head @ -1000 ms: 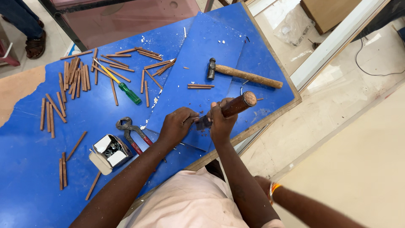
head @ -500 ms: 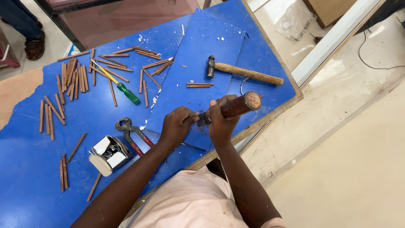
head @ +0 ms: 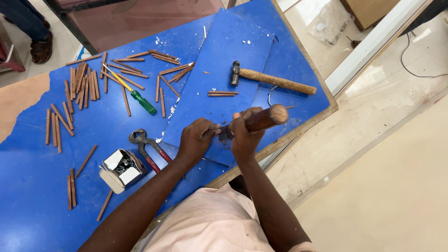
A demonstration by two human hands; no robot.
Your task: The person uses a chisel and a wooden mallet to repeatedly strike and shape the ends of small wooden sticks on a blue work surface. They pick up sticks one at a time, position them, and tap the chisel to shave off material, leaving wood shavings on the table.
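— hands first, what do you see?

— i see my right hand (head: 245, 135) clamped around a wooden-handled tool (head: 261, 119) at centre frame, its handle pointing toward the right. my left hand (head: 196, 139) is closed beside it, fingertips pinching at the tool's dark tip; what they pinch i cannot tell.

— and around them?

— both work over a blue board (head: 219, 70) on the blue table (head: 28, 186). a hammer (head: 270, 80) lies above, pincers (head: 147, 148) and a small open box (head: 119, 169) to the left, a green-handled screwdriver (head: 133, 91) among scattered wooden sticks (head: 81, 84) upper left.
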